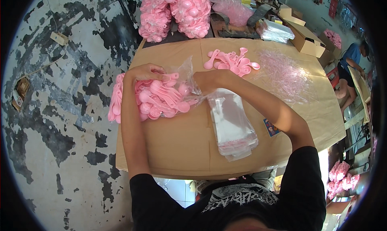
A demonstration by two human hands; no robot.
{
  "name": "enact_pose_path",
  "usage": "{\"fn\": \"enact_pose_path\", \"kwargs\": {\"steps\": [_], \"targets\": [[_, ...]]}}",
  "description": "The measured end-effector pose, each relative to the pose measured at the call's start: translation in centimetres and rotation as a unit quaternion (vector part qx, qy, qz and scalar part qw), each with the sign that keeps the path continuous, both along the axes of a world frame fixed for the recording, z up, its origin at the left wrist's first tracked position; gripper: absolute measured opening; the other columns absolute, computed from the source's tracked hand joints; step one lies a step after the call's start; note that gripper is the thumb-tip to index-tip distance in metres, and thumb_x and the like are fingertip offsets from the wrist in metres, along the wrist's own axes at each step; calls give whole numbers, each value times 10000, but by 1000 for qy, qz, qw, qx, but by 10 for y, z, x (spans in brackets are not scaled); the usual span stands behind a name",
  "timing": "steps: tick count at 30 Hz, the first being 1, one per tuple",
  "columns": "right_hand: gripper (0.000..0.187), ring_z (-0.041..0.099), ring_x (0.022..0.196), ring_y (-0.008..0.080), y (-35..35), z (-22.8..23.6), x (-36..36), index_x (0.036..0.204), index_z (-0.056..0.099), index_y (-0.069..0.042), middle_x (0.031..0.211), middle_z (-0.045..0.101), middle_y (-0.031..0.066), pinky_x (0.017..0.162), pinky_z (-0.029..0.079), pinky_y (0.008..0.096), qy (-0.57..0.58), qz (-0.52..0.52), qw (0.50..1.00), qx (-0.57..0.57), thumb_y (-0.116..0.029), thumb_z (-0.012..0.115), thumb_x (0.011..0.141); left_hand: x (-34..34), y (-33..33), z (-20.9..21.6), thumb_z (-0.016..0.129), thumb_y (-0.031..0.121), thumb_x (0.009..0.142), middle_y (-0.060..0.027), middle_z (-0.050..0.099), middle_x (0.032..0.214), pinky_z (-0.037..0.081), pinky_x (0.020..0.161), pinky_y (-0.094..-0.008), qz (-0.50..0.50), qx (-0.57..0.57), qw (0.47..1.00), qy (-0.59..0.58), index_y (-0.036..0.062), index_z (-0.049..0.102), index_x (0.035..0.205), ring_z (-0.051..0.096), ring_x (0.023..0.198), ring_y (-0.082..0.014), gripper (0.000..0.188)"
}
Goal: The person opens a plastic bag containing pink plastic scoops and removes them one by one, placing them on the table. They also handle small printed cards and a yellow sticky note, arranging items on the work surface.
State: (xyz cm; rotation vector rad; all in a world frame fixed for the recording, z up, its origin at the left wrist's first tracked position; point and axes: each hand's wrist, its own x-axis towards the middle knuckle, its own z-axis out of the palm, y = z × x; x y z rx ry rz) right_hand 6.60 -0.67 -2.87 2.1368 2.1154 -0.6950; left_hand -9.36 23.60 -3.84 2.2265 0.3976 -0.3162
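Observation:
Pink plastic measuring spoons lie in a heap at the left of the table. Over the heap's far side, my left hand has its fingers bent and closed on a pink spoon. A clear plastic bag stands between my hands, with pink showing through its lower part. My right hand is closed at the bag's right side; its fingertips are mostly hidden behind the hand. Just below it lies a stack of flat clear bags. A smaller group of pink spoons sits beyond my right forearm.
Brown paper covers the table. Large bags of pink spoons stand at the back. Shredded clear-pink strips lie to the right, and a cardboard box stands behind them. Another person sits at far right.

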Motion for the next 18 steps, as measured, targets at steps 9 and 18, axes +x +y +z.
{"fn": "enact_pose_path", "kwargs": {"steps": [9, 18], "targets": [[380, 645, 913, 307, 5, -14, 4, 1110, 660, -55, 1000, 688, 129, 783, 498, 407, 1, 180, 981, 77, -291, 714, 817, -2, 7, -9, 754, 398, 844, 4, 653, 1005, 437, 850, -261, -20, 22, 999, -15, 51, 677, 1136, 546, 932, -101, 460], [286, 512, 627, 211, -63, 103, 73, 878, 679, 9, 712, 600, 121, 607, 409, 388, -59, 25, 992, 108, -276, 670, 873, 9, 9, -7, 757, 426, 830, -87, 649, 1173, 422, 961, -288, -29, 26, 999, -13, -6, 615, 1249, 568, 1084, -162, 618]]}}
